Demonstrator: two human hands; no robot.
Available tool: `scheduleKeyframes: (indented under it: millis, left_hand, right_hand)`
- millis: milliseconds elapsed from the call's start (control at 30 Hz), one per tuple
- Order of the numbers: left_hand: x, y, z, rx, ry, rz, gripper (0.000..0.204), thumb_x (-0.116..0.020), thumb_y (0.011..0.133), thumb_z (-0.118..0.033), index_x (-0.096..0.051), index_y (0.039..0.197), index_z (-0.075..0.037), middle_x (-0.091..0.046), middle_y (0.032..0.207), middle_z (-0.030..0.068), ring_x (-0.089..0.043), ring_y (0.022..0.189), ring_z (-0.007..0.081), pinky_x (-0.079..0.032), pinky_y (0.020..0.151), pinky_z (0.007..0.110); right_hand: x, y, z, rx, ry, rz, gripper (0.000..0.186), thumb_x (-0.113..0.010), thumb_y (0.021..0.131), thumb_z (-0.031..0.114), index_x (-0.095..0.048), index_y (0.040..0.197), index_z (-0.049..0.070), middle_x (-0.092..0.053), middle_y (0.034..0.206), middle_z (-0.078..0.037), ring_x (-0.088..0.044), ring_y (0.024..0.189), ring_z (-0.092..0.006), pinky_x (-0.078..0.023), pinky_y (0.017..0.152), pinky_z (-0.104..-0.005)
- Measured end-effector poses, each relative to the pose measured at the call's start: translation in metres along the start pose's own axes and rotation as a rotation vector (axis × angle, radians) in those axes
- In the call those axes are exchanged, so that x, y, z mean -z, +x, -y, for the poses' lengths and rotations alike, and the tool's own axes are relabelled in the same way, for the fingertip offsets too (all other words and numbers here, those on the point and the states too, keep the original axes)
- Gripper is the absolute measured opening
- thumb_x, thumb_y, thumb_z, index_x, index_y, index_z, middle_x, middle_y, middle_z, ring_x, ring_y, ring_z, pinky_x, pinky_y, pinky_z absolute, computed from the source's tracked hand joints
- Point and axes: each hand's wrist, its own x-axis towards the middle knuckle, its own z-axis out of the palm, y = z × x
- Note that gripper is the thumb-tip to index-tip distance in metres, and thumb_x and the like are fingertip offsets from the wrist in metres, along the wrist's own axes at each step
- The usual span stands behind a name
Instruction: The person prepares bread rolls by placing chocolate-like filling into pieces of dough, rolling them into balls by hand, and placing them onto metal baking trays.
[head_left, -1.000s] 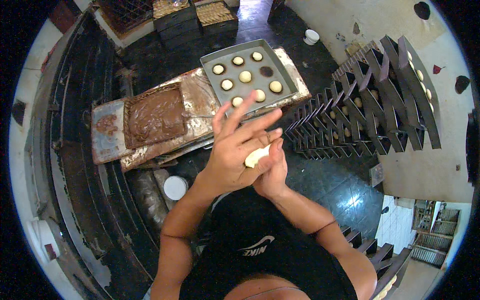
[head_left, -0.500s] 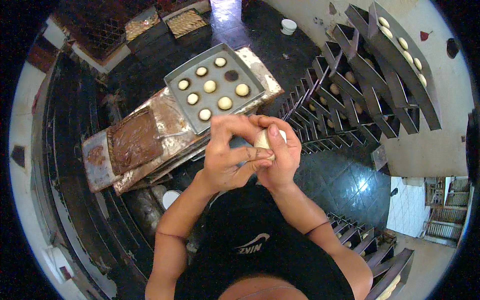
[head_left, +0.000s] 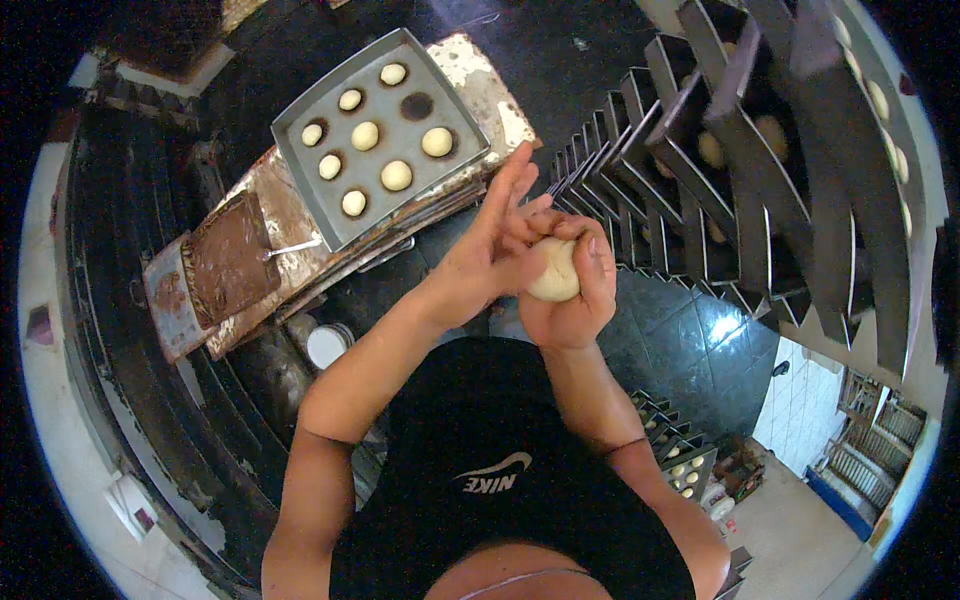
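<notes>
In front of my chest, a pale dough ball [head_left: 555, 272] rests in my right hand [head_left: 578, 290], whose fingers curl round it. My left hand [head_left: 485, 240] is at the ball's left side, fingers stretched upward and apart, its blurred thumb side against the dough. Beyond them a square grey baking tray [head_left: 300, 174] lies on a stained, floury table [head_left: 465, 70], with several dough balls [head_left: 365, 137] on it and one dark bare spot. Left of the tray is a pan of brown paste [head_left: 230, 270], with a metal-handled tool [head_left: 295, 247] in it.
Tall dark racks of trays holding dough [head_left: 760, 210] stand close on my right, with another rack [head_left: 668, 435] lower right. A white bucket [head_left: 329, 346] sits below the table. Dark stepped metal structures [head_left: 150, 420] line the left. A slatted stand [head_left: 868, 450] is by the right wall.
Since half a second ago my left fingers have straightened upward off the dough, which shows as a rounder ball in my right palm. The view has shifted, moving the tray leftward and up in the picture.
</notes>
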Motion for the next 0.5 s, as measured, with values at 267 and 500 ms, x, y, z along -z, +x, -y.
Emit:
scheduleKeyframes:
  millis: [267, 500]
  left_hand:
    - [0.083, 0.032, 0.030, 0.166, -0.474, -0.023, 0.097, -0.081, 0.084, -0.007, -0.025, 0.163, -0.011, -0.055, 0.135, 0.0036, -0.053, 0.129, 0.0179, -0.041, 0.111, 0.032]
    - [0.237, 0.017, 0.076, 0.223, 0.204, -0.934, 0.049, -0.068, 0.097, -0.016, -0.048, 0.141, -0.004, -0.054, 0.138, 0.0082, -0.055, 0.126, 0.0205, -0.043, 0.109, 0.036]
  right_hand:
    - [0.033, 0.066, -0.077, -0.255, -0.074, -0.028, 0.029, -0.057, 0.104, 0.024, -0.064, 0.109, -0.003, -0.068, 0.113, -0.021, -0.069, 0.106, -0.0345, -0.055, 0.099, -0.0469]
    - [0.123, 0.171, -0.230, -0.506, -1.044, -0.121, 0.029, -0.060, 0.104, 0.022, -0.074, 0.113, -0.002, -0.077, 0.108, -0.013, -0.072, 0.103, -0.0209, -0.054, 0.094, -0.0345]
